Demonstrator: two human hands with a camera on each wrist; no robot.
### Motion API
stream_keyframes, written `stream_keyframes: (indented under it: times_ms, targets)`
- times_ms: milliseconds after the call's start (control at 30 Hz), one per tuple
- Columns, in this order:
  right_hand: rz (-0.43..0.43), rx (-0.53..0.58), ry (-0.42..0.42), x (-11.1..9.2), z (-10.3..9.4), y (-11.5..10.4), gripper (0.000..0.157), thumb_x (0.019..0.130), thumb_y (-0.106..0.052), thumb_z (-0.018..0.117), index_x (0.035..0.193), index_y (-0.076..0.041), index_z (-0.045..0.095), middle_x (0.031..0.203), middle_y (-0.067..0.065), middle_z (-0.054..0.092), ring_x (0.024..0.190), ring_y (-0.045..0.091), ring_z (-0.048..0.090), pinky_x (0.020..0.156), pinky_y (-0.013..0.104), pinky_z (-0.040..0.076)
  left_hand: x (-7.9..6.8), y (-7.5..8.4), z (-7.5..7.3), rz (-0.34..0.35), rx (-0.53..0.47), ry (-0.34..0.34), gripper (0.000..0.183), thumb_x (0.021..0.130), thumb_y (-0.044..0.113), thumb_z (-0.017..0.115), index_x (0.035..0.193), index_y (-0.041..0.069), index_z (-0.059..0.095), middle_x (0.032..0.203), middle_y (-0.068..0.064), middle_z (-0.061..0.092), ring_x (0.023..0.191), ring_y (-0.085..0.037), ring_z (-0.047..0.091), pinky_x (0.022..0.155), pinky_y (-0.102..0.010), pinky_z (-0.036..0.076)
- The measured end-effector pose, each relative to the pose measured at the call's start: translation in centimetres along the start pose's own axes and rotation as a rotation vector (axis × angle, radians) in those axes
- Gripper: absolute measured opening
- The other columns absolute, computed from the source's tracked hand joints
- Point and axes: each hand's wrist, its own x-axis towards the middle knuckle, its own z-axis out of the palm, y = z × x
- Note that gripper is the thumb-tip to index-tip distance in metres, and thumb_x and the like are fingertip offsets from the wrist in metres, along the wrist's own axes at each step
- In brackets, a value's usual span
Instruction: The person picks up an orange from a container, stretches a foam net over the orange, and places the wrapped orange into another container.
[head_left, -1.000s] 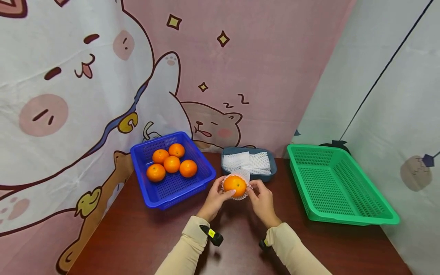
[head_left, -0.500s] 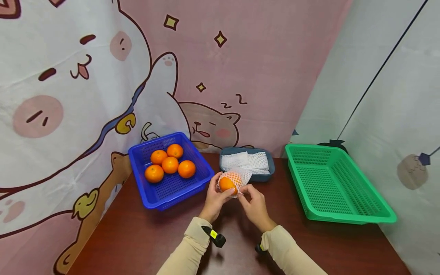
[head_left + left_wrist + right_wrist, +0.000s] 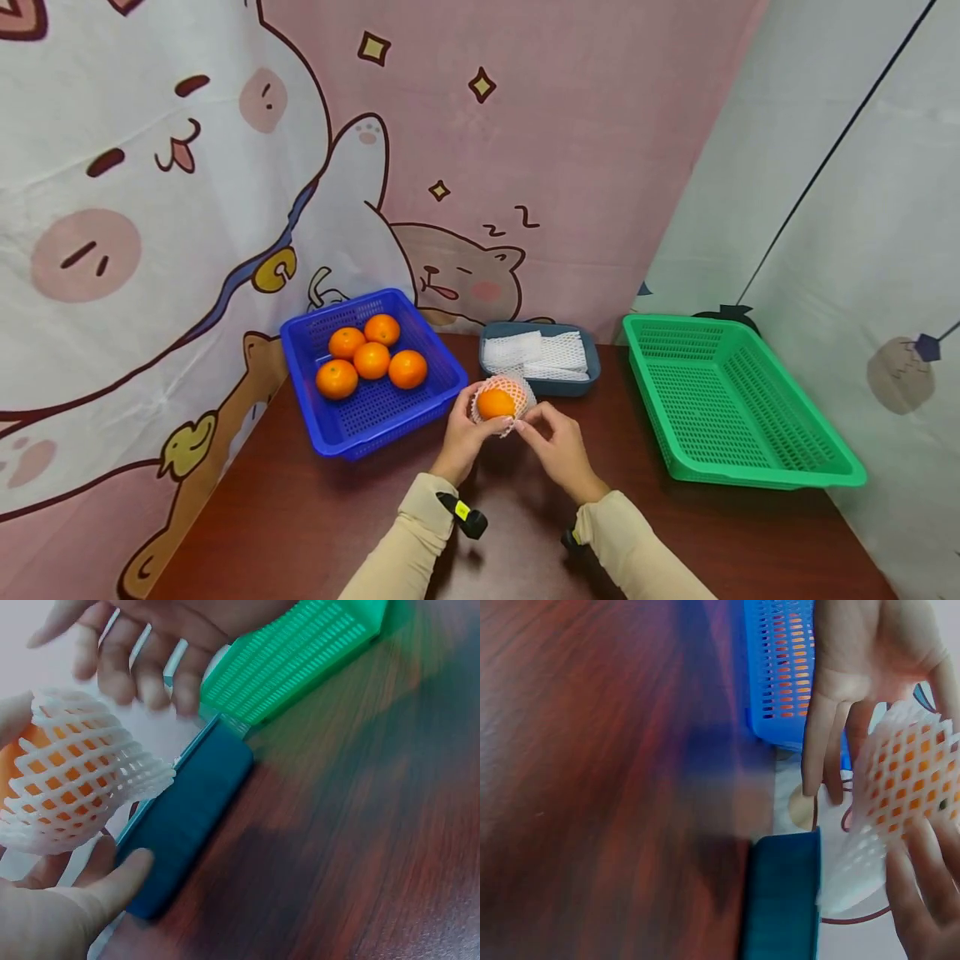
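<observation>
An orange [image 3: 496, 404] sits in a white foam net sleeve [image 3: 517, 388] above the table, its front side bare. My left hand [image 3: 459, 440] holds it from the left, thumb along the near side. My right hand [image 3: 562, 452] pinches the sleeve's near edge with thumb and index finger. In the left wrist view, the netting [image 3: 71, 776] wraps much of the fruit and gathers toward one end. The right wrist view shows the same net [image 3: 907, 776] stretched over the orange, with fingers [image 3: 922, 885] against it.
A blue basket [image 3: 420, 417] with several oranges stands at left. Behind the hands is a dark blue-grey tray [image 3: 592, 367] of folded foam nets [image 3: 562, 350]. At right is a green basket [image 3: 750, 477]. A printed cloth [image 3: 600, 167] hangs behind the table [image 3: 510, 533].
The orange has turned within the sleeve, and the net now covers more of its far and right sides. My right hand has shifted left to the sleeve's near edge.
</observation>
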Motion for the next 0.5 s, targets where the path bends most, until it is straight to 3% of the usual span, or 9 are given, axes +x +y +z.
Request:
stream_keyframes:
  times_ms: [133, 267, 500]
  targets:
    - [-0.026, -0.103, 0.099, 0.8, -0.1, -0.5, 0.026, 0.082, -0.017, 0.080, 0.101, -0.008, 0.064, 0.088, 0.004, 0.059, 0.071, 0.016, 0.056, 0.059, 0.029, 0.051, 0.0, -0.1, 0.0, 0.024, 0.004, -0.054, 0.076, 0.073, -0.005, 0.079, 0.139, 0.003, 0.042, 0.132, -0.015, 0.050, 0.109, -0.026, 0.055, 0.088, -0.031, 0.051]
    - [-0.068, -0.185, 0.119, 1.5, 0.0, -0.8, 0.042, 0.080, -0.020, 0.081, 0.114, -0.004, 0.063, 0.097, 0.012, 0.058, 0.079, 0.024, 0.058, 0.062, 0.037, 0.053, 0.0, 0.0, 0.1, 0.074, 0.081, -0.099, 0.077, 0.072, -0.007, 0.080, 0.139, 0.001, 0.043, 0.134, -0.017, 0.049, 0.112, -0.028, 0.054, 0.090, -0.032, 0.050]
    - [-0.092, -0.226, 0.146, 1.5, 0.3, -0.7, 0.020, 0.082, -0.009, 0.078, 0.101, -0.005, 0.072, 0.091, 0.008, 0.062, 0.081, 0.027, 0.058, 0.064, 0.038, 0.053, -1.4, 3.0, 0.6, 0.088, 0.205, -0.119, 0.074, 0.073, -0.007, 0.080, 0.138, -0.004, 0.044, 0.130, -0.019, 0.052, 0.110, -0.029, 0.055, 0.089, -0.032, 0.050]
